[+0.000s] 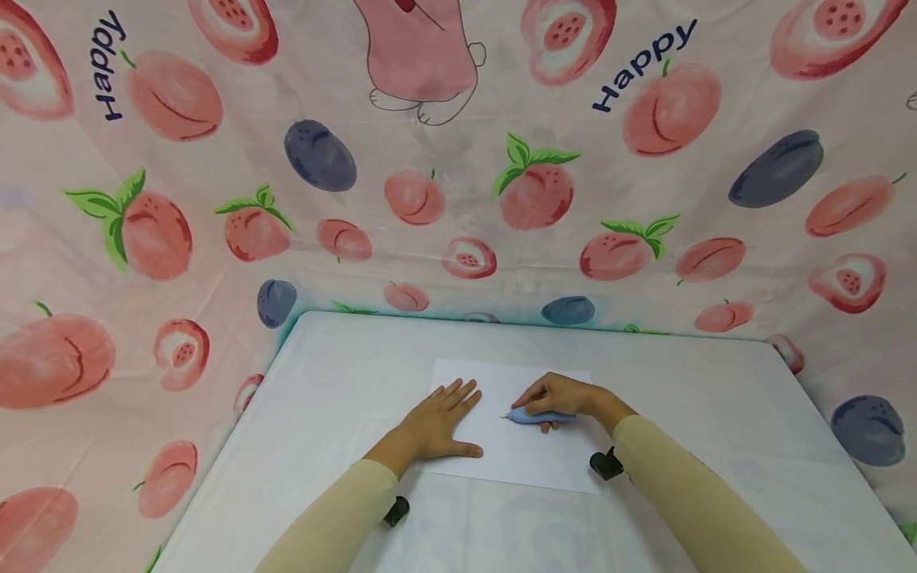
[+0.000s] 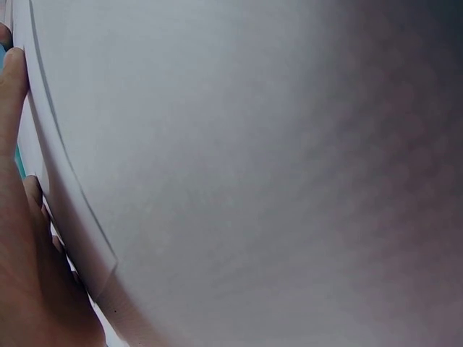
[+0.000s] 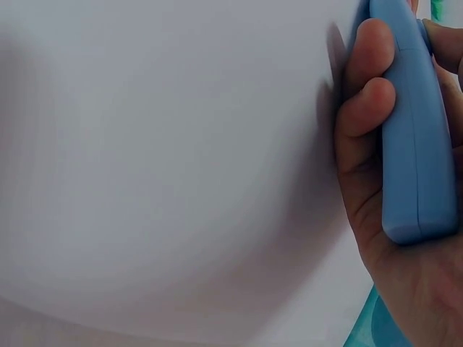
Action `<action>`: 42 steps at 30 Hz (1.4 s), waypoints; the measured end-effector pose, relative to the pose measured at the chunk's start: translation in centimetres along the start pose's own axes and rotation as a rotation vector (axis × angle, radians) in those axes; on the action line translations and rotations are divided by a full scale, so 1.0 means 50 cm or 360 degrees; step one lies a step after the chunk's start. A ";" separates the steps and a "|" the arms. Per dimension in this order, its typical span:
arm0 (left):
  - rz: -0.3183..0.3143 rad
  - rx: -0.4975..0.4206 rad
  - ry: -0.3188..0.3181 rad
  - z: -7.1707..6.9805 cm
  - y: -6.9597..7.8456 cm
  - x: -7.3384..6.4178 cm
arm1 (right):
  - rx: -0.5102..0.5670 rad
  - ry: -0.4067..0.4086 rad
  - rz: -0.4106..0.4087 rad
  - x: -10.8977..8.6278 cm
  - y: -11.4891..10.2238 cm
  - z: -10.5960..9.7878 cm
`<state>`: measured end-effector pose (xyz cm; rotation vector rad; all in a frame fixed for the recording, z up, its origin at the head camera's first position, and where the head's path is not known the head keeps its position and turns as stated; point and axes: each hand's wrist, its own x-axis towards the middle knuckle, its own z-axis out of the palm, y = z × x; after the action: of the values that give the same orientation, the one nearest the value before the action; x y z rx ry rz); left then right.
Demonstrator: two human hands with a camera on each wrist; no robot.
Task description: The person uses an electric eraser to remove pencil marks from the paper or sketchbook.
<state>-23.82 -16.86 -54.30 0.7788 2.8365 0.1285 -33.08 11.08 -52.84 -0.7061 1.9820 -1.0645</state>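
Observation:
A white sheet of paper (image 1: 501, 461) lies on the table. My left hand (image 1: 438, 422) rests on its left part with fingers spread and thumb pointing right; in the left wrist view this hand (image 2: 36, 267) shows only at the left edge. Over the paper's right half, my right hand (image 1: 562, 395) grips a blue pen-like tool (image 1: 533, 416) whose thin tip points left. In the right wrist view, fingers curl round the tool's smooth blue body (image 3: 416, 144), and the thumb touches a small button on its side. Whether the tip touches the paper, I cannot tell.
The white-covered table (image 1: 301, 398) ends at a far edge against a peach-patterned cloth (image 1: 458, 175), which also hangs at both sides. A small black piece sits at the left wrist (image 1: 396, 511) and another at the right wrist (image 1: 606, 463).

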 end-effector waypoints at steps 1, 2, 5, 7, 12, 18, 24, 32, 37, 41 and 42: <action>0.0001 0.0000 0.0000 0.000 0.000 0.000 | 0.0001 0.0000 -0.0001 0.000 0.000 0.000; 0.0002 0.0000 0.0000 0.001 0.000 0.000 | 0.0001 0.0000 -0.0002 0.000 0.001 0.000; 0.0001 0.0004 -0.0003 0.003 -0.001 0.002 | 0.0003 0.0001 -0.0005 0.000 0.000 0.000; -0.0002 0.0010 -0.0003 0.005 -0.002 0.002 | 0.0001 0.0003 -0.0007 -0.001 -0.002 0.000; 0.0004 0.0001 0.0009 0.007 -0.003 0.004 | -0.0011 0.0005 0.0000 -0.001 -0.004 0.001; 0.0016 -0.0007 0.0023 0.006 -0.003 0.003 | -0.0024 0.0015 0.0015 -0.003 -0.007 0.001; 0.0010 -0.0011 0.0014 0.006 -0.002 0.003 | -0.0014 0.0005 0.0025 -0.004 -0.010 0.001; 0.0009 -0.0006 0.0007 0.004 -0.002 0.002 | 0.0001 -0.0008 0.0023 -0.001 -0.008 0.001; 0.0007 -0.0009 0.0010 0.003 -0.001 0.000 | -0.0011 -0.0013 0.0005 -0.001 -0.005 -0.001; 0.0011 -0.0010 0.0019 0.006 -0.002 0.002 | -0.0025 -0.0009 0.0001 -0.003 -0.004 -0.002; 0.0011 -0.0010 0.0020 0.007 -0.002 0.002 | -0.0026 -0.0009 0.0003 -0.004 -0.004 -0.003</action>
<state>-23.88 -16.88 -54.70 0.7889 2.8440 0.1433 -33.07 11.18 -52.57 -0.7153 1.9881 -1.0453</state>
